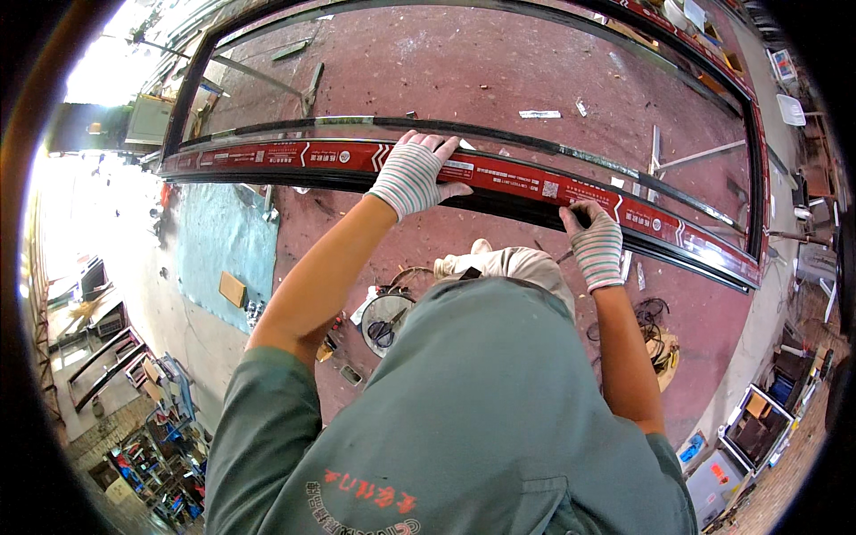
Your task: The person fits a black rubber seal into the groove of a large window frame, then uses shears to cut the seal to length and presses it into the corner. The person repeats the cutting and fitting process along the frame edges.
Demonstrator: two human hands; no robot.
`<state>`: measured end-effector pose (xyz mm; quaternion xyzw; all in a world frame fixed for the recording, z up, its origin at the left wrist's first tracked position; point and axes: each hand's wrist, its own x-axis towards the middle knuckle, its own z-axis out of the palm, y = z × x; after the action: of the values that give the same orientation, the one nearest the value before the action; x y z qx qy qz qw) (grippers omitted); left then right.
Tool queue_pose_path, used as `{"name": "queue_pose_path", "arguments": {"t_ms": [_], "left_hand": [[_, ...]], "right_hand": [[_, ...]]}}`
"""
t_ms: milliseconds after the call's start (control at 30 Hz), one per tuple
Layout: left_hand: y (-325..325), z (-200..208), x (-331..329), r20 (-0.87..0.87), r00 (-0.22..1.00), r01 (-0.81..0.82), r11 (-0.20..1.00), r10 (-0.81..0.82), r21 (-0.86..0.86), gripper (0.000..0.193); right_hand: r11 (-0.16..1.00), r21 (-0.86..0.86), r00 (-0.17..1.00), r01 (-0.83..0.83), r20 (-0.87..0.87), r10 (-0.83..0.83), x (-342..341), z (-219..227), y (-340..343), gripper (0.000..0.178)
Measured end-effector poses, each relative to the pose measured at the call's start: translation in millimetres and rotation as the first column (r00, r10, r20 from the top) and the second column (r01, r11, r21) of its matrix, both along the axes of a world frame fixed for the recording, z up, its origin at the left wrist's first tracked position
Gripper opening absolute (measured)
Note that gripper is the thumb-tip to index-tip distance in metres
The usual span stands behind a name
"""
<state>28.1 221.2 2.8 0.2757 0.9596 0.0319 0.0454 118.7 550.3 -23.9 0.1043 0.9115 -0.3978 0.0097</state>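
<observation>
A large dark rectangular window or door frame (312,175) stretches across in front of me, with red printed protective film along its near rail. My left hand (412,178), in a striped glove with bare fingertips, grips that rail near its middle; the fingers reach over the far side and the thumb points right. Farther right, my right hand (595,242) wears a matching glove. Its fingers are curled together at the rail's near edge, by the black lower profile. Whatever lies inside those curled fingers is hidden.
On the reddish floor behind the rail lie paper scraps (539,114). A light blue sheet (214,241) with a small tan block (233,289) is at left. Near my legs are a round stool-like top (386,323) holding scissors and a dark cable tangle (654,330). Tools crowd the lower left (160,464).
</observation>
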Motion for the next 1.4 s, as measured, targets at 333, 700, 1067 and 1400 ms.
{"name": "queue_pose_path", "arguments": {"t_ms": [333, 700, 1067, 1400], "left_hand": [[7.8, -3.4, 2.7, -0.039, 0.999, -0.034, 0.999, 0.034, 0.002, 0.086], [-13.7, -6.0, -0.8, 0.001, 1.0, -0.018, 0.996, 0.018, 0.082, 0.09], [-22.5, -12.4, -3.0, -0.07, 0.998, 0.018, 0.994, -0.01, 0.112, 0.088], [-26.7, -8.1, -1.0, -0.053, 0.998, 0.014, 0.999, -0.016, -0.037, 0.08]], "right_hand": [[1.0, 0.004, 0.999, 0.019, 0.031, -0.019, -0.5, 3.5, -1.7, 0.022], [0.999, -0.039, 0.998, 0.035, 0.045, -0.033, -1.2, -0.9, -0.9, 0.023], [0.997, -0.078, 1.0, 0.011, -0.028, -0.013, 1.1, 5.5, -2.4, 0.027], [1.0, 0.015, 1.0, 0.009, -0.002, -0.009, 1.2, -6.5, 3.8, 0.028]]}}
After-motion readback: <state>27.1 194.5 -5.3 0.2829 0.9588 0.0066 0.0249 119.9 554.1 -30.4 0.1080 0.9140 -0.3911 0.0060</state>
